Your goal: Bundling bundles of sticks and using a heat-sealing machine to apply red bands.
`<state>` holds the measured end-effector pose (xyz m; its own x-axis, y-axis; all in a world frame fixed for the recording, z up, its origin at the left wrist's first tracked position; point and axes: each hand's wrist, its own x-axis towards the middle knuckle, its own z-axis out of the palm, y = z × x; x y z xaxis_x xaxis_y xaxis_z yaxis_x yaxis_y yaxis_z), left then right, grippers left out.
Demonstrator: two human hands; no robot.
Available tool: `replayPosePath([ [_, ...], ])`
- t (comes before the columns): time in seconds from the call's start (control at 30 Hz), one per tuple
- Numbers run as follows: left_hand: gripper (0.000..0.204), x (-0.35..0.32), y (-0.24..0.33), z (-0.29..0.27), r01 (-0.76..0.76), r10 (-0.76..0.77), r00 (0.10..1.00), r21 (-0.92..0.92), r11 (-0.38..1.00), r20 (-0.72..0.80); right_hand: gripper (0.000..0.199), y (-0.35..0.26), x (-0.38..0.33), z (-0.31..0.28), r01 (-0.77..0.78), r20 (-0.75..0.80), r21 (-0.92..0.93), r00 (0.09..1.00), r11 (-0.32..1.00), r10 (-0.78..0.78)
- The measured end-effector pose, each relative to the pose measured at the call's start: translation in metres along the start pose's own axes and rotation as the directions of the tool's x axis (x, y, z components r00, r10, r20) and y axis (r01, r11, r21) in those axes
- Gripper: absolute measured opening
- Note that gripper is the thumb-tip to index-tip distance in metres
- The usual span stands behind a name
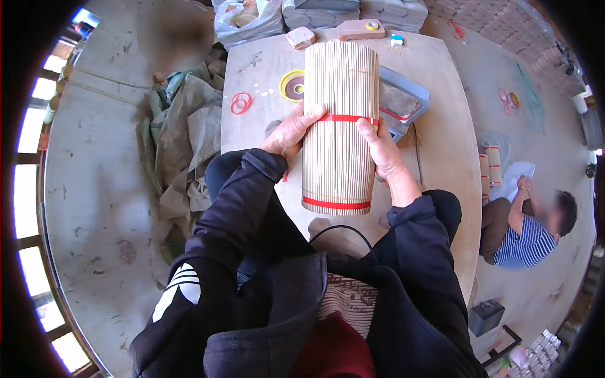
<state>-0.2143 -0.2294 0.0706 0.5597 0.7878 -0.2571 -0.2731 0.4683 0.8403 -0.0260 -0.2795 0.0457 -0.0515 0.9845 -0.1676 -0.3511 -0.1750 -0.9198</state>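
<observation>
In front of me I hold a thick round bundle of thin pale sticks [339, 160] with both hands. A red band [343, 118] circles its middle, and another red band [337, 204] goes round the end nearest me. My left hand [291, 131] grips the bundle's left side, the thumb by the middle band. On the right side my right hand [386, 154] is closed round it, its thumb also near that band. The fingers of both hands are partly hidden behind the bundle.
Behind the bundle, a blue-grey device [406, 101] stands on the wooden board [454, 145]. A yellow-rimmed tape roll [285, 86], red rings [240, 103] and brick pieces [300, 38] lie nearby. Crumpled sacks [183, 138] lie left. At right a person [526, 227] sits holding white paper.
</observation>
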Motion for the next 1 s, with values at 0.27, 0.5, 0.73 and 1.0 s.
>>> replayPosePath([
  [0.27,0.083,0.000,-0.007,-0.007,-0.116,0.117,0.993,0.029,0.993,-0.015,0.090,0.007,0.002,0.006,0.075,0.000,-0.019,0.997,0.997,-0.075],
  [0.5,0.082,-0.002,-0.032,-0.021,-0.037,0.035,0.999,-0.049,0.998,-0.036,0.085,0.024,-0.006,0.002,0.011,-0.028,-0.039,1.000,0.999,-0.012],
  [0.73,0.089,0.006,-0.056,-0.035,0.233,-0.230,0.972,-0.126,0.964,0.042,0.077,0.058,-0.011,-0.013,-0.176,-0.108,0.062,0.977,0.982,0.182],
  [1.0,0.100,0.047,-0.093,-0.029,0.331,-0.332,0.943,0.006,0.943,0.008,0.067,0.081,-0.018,-0.048,-0.213,-0.239,0.166,0.939,0.963,0.249],
])
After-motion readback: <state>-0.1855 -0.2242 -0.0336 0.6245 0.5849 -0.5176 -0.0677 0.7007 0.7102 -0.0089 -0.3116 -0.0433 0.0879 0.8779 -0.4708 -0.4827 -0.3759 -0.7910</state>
